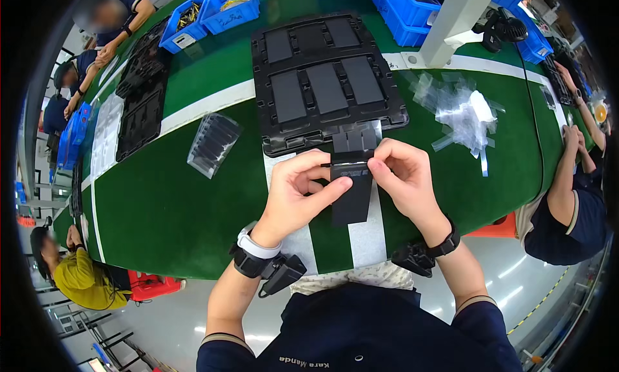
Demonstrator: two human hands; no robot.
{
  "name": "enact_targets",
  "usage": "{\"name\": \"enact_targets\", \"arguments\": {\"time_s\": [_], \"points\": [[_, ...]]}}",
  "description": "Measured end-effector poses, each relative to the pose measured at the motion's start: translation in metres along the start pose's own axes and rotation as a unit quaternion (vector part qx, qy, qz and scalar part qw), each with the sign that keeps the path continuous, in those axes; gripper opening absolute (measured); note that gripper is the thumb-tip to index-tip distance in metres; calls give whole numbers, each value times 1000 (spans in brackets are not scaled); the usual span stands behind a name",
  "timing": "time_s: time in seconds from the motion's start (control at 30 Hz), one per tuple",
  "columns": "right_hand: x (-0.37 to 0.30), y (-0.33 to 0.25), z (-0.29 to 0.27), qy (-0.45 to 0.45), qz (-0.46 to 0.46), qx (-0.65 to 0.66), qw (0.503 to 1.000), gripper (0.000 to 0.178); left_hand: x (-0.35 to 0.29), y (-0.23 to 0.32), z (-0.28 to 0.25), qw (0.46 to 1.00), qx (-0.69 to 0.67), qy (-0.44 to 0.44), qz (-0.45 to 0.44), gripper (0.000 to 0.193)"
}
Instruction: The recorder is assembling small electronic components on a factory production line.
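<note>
Both my hands hold a flat black rectangular part (353, 193) above the near edge of the green table (187, 204). My left hand (298, 191) grips its left side, thumb across the front. At the part's upper right corner my right hand (401, 178) pinches with its fingertips. A clear film tab (355, 140) sticks up from the top of the part. Just beyond my hands lies a black moulded tray (264, 69) holding several dark flat rectangular parts (326, 87).
A clear plastic tray (213, 144) lies to the left. A heap of clear peeled films (459, 111) lies to the right. More black trays (138, 107) and blue bins (213, 14) sit further off. Other people work at both ends of the table.
</note>
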State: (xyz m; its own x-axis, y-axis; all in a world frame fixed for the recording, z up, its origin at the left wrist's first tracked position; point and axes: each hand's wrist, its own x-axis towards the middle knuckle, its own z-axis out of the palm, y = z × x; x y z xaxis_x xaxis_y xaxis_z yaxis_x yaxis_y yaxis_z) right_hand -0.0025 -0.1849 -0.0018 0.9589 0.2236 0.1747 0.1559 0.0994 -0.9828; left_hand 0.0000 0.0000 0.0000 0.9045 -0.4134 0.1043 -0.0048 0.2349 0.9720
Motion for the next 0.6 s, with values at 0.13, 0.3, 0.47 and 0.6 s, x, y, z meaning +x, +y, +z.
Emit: {"name": "enact_targets", "arguments": {"time_s": [0.13, 0.3, 0.47, 0.6], "points": [[3, 1, 6, 18, 35, 76, 996, 7, 3, 3, 1, 999, 21, 33, 9, 27], [4, 0, 13, -61, 79, 59, 993, 21, 4, 2, 0, 997, 17, 67, 32, 25], [4, 2, 10, -55, 64, 38, 996, 21, 0, 2, -7, 995, -28, 91, 7, 21], [4, 1, 13, -46, 55, 32, 997, 20, 2, 6, -1, 989, 11, 136, 49, 12]]}}
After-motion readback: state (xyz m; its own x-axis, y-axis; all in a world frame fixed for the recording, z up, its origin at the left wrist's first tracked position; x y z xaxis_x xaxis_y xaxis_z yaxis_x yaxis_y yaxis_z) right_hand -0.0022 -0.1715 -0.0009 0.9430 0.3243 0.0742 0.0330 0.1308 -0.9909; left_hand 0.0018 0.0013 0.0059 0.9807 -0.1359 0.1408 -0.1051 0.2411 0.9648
